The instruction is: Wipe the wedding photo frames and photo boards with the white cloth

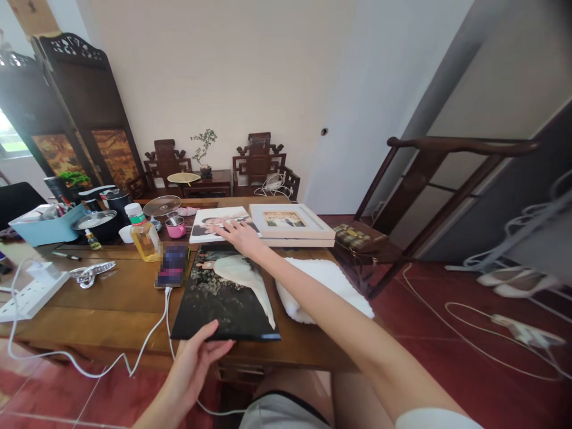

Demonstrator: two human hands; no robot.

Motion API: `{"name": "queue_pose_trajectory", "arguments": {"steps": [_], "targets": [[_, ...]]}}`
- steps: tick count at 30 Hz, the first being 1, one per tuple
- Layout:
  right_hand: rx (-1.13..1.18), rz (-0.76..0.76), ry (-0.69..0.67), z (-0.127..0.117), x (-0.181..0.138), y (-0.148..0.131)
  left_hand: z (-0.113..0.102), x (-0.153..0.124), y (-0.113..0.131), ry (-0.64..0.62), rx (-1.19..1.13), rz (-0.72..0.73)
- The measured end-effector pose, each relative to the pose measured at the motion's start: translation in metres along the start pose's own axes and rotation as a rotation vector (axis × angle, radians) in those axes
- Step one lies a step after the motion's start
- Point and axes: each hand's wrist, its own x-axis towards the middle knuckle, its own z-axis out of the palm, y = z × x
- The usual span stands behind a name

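My left hand (pixel 199 356) grips the near edge of a dark photo panel (pixel 223 298), thumb on top and fingers beneath. The panel shows a figure in a long white dress, and its near edge sticks out past the table edge. My right hand (pixel 241 237) reaches across it, fingers spread flat over a white photo panel (pixel 201 223) with a portrait on it. Beside that lies a pale framed picture (pixel 286 220) on top of another light-coloured panel or frame. A folded white towel (pixel 319 286) sits to the right, partly behind my right forearm.
On the wooden table (pixel 120 322) are a phone (pixel 172 266) with a white cable, a bottle of yellow liquid (pixel 143 232), a pink cup (pixel 176 226), a dark pot (pixel 102 225), a blue bin (pixel 49 225) and a power strip (pixel 33 292). A wooden chair (pixel 415 173) stands right.
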Motion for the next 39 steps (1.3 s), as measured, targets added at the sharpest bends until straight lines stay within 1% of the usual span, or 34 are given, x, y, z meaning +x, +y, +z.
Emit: {"name": "queue_pose_trajectory", "arguments": {"steps": [1,3,4,6,9,12,19,25,29,32,34,37,39], "targets": [[0.005,-0.003,-0.01,0.004,0.002,-0.002,-0.002,-0.006,-0.005,0.036,-0.005,0.003],[0.017,-0.002,-0.032,0.011,0.004,-0.006,-0.004,-0.017,-0.014,0.067,-0.011,-0.001],[0.023,0.002,-0.043,0.015,0.005,-0.008,-0.004,-0.021,-0.018,0.108,0.003,-0.024],[0.036,0.016,-0.066,0.023,0.005,-0.011,-0.006,-0.028,-0.024,0.132,0.026,-0.063],[0.061,0.043,-0.104,0.032,0.005,-0.014,-0.01,-0.034,-0.03,0.11,0.042,-0.107],[0.093,0.08,-0.151,0.04,0.008,-0.016,-0.015,-0.036,-0.034,0.085,0.052,-0.121],[0.178,0.167,-0.316,0.058,0.018,-0.012,-0.02,-0.035,-0.038,0.088,0.046,-0.138],[0.255,0.185,-0.413,0.065,0.019,-0.002,-0.021,-0.034,-0.039,0.096,0.035,-0.143],[0.316,0.194,-0.451,0.066,0.023,0.005,-0.021,-0.033,-0.038,0.09,0.057,-0.135],[0.367,0.194,-0.448,0.06,0.026,0.009,-0.021,-0.033,-0.038,0.095,0.057,-0.128],[0.402,0.189,-0.424,0.048,0.025,0.014,-0.021,-0.033,-0.038,0.102,0.047,-0.132],[0.453,0.156,-0.348,0.015,0.016,0.024,-0.021,-0.033,-0.037,0.109,0.036,-0.135],[0.485,0.118,-0.279,-0.014,-0.002,0.031,-0.022,-0.032,-0.036,0.101,0.04,-0.138]]}}
